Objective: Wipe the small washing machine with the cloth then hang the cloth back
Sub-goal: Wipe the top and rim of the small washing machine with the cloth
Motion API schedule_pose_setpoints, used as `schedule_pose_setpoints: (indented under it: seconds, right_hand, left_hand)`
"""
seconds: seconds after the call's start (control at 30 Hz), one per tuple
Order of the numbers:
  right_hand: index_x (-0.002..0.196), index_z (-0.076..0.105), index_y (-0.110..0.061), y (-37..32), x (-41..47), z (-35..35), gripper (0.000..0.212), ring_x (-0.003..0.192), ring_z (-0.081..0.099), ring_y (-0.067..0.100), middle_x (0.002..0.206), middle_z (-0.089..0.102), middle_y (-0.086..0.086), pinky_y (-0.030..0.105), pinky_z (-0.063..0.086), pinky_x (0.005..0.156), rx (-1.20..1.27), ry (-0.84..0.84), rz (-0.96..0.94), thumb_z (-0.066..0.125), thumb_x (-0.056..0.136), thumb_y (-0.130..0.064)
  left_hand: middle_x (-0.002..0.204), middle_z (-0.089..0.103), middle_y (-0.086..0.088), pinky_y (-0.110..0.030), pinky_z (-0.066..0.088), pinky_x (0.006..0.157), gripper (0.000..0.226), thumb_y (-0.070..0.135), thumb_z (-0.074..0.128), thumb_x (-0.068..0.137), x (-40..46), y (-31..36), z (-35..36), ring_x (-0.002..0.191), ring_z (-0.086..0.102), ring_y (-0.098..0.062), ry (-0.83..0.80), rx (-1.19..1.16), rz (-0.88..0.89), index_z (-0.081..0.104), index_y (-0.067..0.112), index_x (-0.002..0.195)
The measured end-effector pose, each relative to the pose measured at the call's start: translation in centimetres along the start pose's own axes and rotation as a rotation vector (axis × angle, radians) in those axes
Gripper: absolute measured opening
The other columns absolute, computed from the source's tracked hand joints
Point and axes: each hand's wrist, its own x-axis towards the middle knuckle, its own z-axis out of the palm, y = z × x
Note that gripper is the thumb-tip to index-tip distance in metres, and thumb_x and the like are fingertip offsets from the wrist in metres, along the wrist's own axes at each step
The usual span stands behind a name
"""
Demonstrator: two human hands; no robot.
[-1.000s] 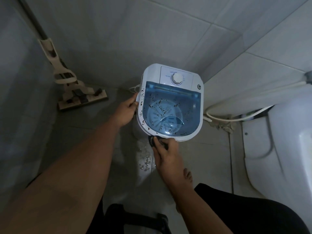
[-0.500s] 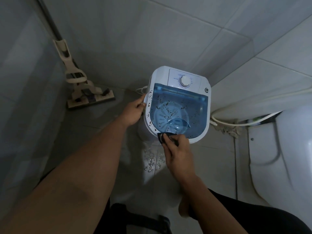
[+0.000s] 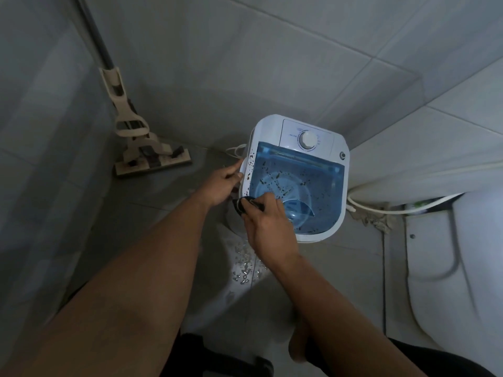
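We see the washer (image 3: 296,178) standing just right of the frame's centre, on the tiled floor (image 3: 168,208) in the corner of two tiled walls. Its long axis runs from the lower edge up toward the upper wall, tilted a little to the right; the white control panel with its round dial (image 3: 307,140) points to the top of the frame, and the rounded front edge points down toward us. There is faint blue print around the dial, too small for us to read, and we can make out no brand. The blue see-through lid (image 3: 310,175) is speckled with dark spots, as is the white rim on the left.

Our right hand (image 3: 268,227) curls its fingers around the dark cloth (image 3: 243,204) and presses it on the lower-left corner of the washer. Our left hand (image 3: 221,183) grips the washer's left rim, thumb on top.

A beige mop (image 3: 141,148) leans in the upper left, its flat head on the floor. White hoses (image 3: 381,206) lie to the right of the washer, and a white toilet (image 3: 457,268) fills the lower right. Water drops (image 3: 243,265) glint on the floor below the washer.
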Motion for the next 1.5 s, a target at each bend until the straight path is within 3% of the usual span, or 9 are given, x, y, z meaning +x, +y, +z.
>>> schedule_pose_setpoints:
  seconds: [0.07,0.33,0.6,0.77,0.87,1.07,1.27,1.43,1.5]
  right_hand:
    - [0.126,0.063,-0.021,0.6,1.3,-1.1,0.031,0.094,0.051,0.026,0.108,0.050,0.008,0.041,0.053,0.064,-0.012,-0.043,-0.045,0.053,0.099,-0.034]
    - [0.124,0.064,-0.020,3.1,4.3,-2.4,0.029,0.093,0.053,0.029,0.107,0.056,0.010,0.037,0.048,0.064,-0.236,-0.166,-0.390,0.057,0.098,-0.029]
    - [0.124,0.069,-0.022,4.8,12.2,-4.8,0.030,0.099,0.055,0.036,0.112,0.055,0.014,0.051,0.054,0.078,-0.141,-0.259,-0.360,0.058,0.097,-0.030]
    - [0.122,0.069,-0.017,4.9,13.2,-4.6,0.028,0.093,0.055,0.037,0.110,0.056,0.016,0.046,0.055,0.067,-0.180,-0.155,-0.312,0.061,0.097,-0.026]
    - [0.122,0.068,-0.018,5.1,13.4,-4.5,0.028,0.096,0.055,0.036,0.113,0.055,0.016,0.043,0.053,0.063,-0.244,-0.136,-0.358,0.060,0.098,-0.027]
    - [0.124,0.067,-0.014,5.4,18.0,-5.4,0.028,0.107,0.051,0.039,0.120,0.051,0.018,0.046,0.054,0.073,-0.252,-0.083,-0.129,0.055,0.099,-0.021]
    - [0.117,0.068,-0.015,5.0,14.7,-4.4,0.023,0.097,0.052,0.038,0.114,0.051,0.016,0.044,0.053,0.062,-0.279,-0.133,-0.237,0.061,0.095,-0.018]
    - [0.123,0.071,-0.022,5.2,12.5,-7.0,0.030,0.102,0.057,0.031,0.112,0.060,0.012,0.043,0.054,0.082,-0.145,-0.404,-0.523,0.063,0.095,-0.026]
    - [0.127,0.070,-0.023,4.7,14.2,-8.7,0.032,0.102,0.059,0.027,0.111,0.060,0.011,0.039,0.050,0.089,-0.070,-0.476,-0.508,0.063,0.096,-0.027]
  left_hand:
    - [0.128,0.065,-0.002,-0.023,0.055,0.082,0.047,0.014,0.048,0.105,0.0,0.1,0.1,0.103,0.063,-0.016,-0.002,-0.027,-0.003,0.046,0.033,0.148]
    - [0.127,0.068,-0.006,-0.045,0.053,0.096,0.046,0.017,0.050,0.104,0.1,0.0,0.4,0.102,0.064,-0.022,0.017,-0.090,-0.038,0.049,0.034,0.147]
    - [0.116,0.070,-0.005,-0.043,0.052,0.089,0.036,0.027,0.050,0.104,-0.1,-0.1,0.3,0.097,0.065,-0.025,0.001,-0.055,-0.048,0.054,0.045,0.135]
    - [0.116,0.068,-0.002,-0.035,0.052,0.080,0.041,0.026,0.050,0.104,0.0,-0.1,0.3,0.094,0.065,-0.022,0.017,-0.061,-0.058,0.048,0.048,0.139]
    - [0.119,0.068,-0.005,-0.041,0.054,0.087,0.042,0.026,0.050,0.104,-0.1,0.0,0.3,0.098,0.067,-0.024,0.021,-0.049,-0.050,0.047,0.049,0.139]
    - [0.129,0.066,0.004,-0.041,0.055,0.091,0.045,0.028,0.050,0.104,-0.4,0.2,0.0,0.107,0.067,-0.019,0.002,0.001,-0.048,0.045,0.050,0.143]
    - [0.130,0.066,-0.001,-0.046,0.054,0.096,0.045,0.026,0.049,0.104,-0.3,0.1,0.0,0.106,0.068,-0.021,0.000,-0.017,-0.049,0.046,0.049,0.143]
    - [0.131,0.065,-0.006,-0.049,0.052,0.096,0.043,0.023,0.050,0.105,-0.4,0.5,0.3,0.107,0.067,-0.028,0.010,-0.058,-0.034,0.043,0.049,0.138]
    - [0.135,0.063,-0.005,-0.050,0.052,0.099,0.044,0.024,0.051,0.104,-0.5,0.5,0.3,0.112,0.066,-0.030,0.010,-0.066,-0.051,0.045,0.043,0.143]
